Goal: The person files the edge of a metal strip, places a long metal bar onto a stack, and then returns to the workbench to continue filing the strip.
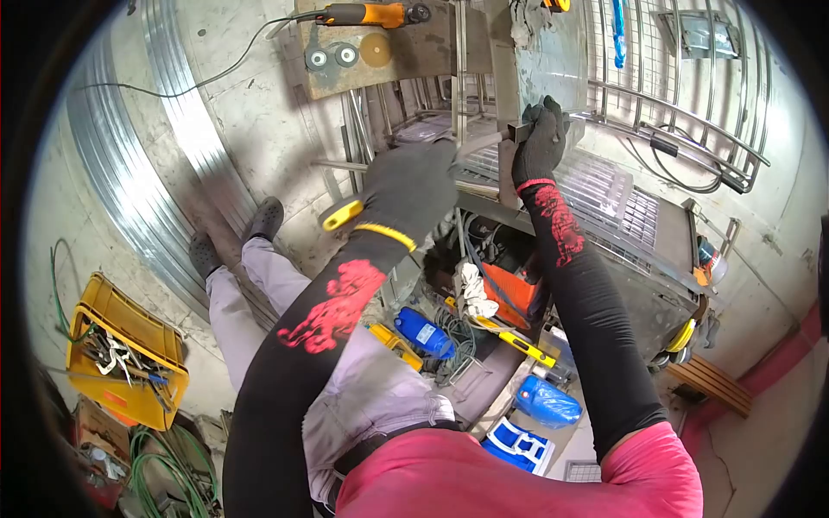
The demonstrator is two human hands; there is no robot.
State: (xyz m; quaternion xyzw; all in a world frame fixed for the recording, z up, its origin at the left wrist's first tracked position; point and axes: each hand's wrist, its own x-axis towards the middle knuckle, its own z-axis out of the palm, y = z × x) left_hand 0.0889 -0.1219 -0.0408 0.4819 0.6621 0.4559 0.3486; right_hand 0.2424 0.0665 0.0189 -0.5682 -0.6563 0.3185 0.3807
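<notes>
My left hand (408,192), in a dark glove and blurred by motion, is closed around a hand tool with a yellow-and-black handle (343,213). The handle's butt sticks out to the left; the tool's working end is too blurred to make out. Up and to the right, my right hand (541,142), also gloved, is wrapped round a short square metal tube (517,132) at the edge of the metal workbench (553,73). The tube's open end faces toward my left hand.
An orange angle grinder (371,15) lies on a board (423,52) beside several discs. Metal strips (117,129) run along the floor at left. A yellow toolbox (129,354) stands at lower left. Below my arms are a blue bottle (424,332) and a yellow spirit level (516,343).
</notes>
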